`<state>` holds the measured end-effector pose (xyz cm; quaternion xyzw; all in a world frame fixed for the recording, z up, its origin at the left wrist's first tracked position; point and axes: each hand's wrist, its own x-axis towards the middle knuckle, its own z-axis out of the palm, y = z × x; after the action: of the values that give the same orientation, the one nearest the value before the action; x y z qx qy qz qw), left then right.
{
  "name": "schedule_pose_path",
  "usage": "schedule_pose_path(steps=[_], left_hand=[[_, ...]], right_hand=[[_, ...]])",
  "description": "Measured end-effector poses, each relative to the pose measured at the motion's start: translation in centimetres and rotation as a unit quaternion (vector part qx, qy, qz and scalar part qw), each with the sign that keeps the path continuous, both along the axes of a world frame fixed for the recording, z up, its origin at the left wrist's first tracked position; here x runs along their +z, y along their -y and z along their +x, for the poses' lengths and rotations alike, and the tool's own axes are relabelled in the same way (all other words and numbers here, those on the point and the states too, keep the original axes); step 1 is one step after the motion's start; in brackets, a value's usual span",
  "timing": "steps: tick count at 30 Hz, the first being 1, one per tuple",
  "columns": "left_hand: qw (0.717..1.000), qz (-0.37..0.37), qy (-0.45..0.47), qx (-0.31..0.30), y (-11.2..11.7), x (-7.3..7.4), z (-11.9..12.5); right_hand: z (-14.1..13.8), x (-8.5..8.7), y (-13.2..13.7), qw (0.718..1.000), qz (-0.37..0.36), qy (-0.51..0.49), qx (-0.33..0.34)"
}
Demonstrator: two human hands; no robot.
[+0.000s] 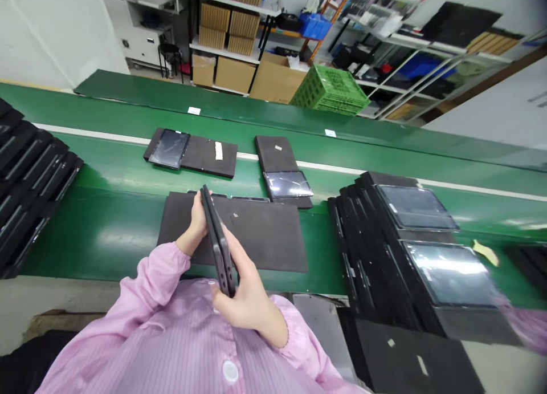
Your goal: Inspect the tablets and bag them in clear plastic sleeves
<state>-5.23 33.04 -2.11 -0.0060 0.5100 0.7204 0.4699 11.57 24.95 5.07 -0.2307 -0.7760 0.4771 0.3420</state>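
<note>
- Head view: two thin dark tablets stand on edge, nearly face to face, held in front of the chest, over the near edge of the bench.
- Left hand grasps their left side toward the far end; its fingertips are mostly hidden.
- Right hand grasps the near end, thumb at the near corner, fingers along the right face.
- Handling, my judgement: stiff, fairly light, smooth enough to slip; any glass face would scratch or crack. Best hold: the long edges and corners, without pressing the flat faces.
- Beyond and below the hands: a wide dark foam board, with more thin edges showing just past its far side.
- Farther off: a tablet on the left pad, another across the right pad.
- Right: a leaning stack with two glossy screens on top; it limits elbow room there. Yellow scrap beside it.
- Far left: another dark stack, well apart.
- Right edge: a blurred purple patch, perhaps a sleeve; cannot tell whose.
</note>
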Motion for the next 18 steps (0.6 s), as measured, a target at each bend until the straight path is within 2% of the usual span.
schedule_pose_path(steps=[3, 5, 8, 10, 12, 14, 16, 18], left_hand=[[0.997, 0.047, -0.055, 0.027, -1.8, 1.9, -1.6], [0.982, 0.102, -0.158, 0.025, -3.1, 2.6, -2.9], [0.919, 0.17, -0.356, -0.02, -4.6, 2.5, -4.6], [0.885, 0.169, -0.431, -0.046, -4.9, 2.3, -5.1], [0.865, 0.158, -0.472, -0.06, -4.8, 2.2, -5.2], [0.854, 0.163, -0.489, -0.074, -4.6, 2.5, -4.9], [0.849, 0.182, -0.487, -0.093, -4.3, 2.9, -4.5], [0.851, 0.194, -0.476, -0.109, -4.2, 3.3, -4.0]], right_hand=[[-0.4, -1.5, 0.2, 0.999, 0.039, -0.013, -0.021], [-0.9, -3.4, 0.0, 0.997, 0.06, -0.012, -0.042], [-1.8, -6.8, -0.3, 0.996, 0.063, -0.005, -0.058], [-2.1, -8.4, -0.6, 0.998, 0.045, -0.01, -0.051], [-1.9, -9.1, -1.0, 0.999, 0.008, -0.023, -0.022], [-1.6, -9.0, -1.7, 0.997, -0.054, -0.051, 0.023], [-1.2, -8.6, -2.3, 0.987, -0.122, -0.093, 0.056], [-1.1, -8.4, -2.7, 0.975, -0.172, -0.127, 0.061]])
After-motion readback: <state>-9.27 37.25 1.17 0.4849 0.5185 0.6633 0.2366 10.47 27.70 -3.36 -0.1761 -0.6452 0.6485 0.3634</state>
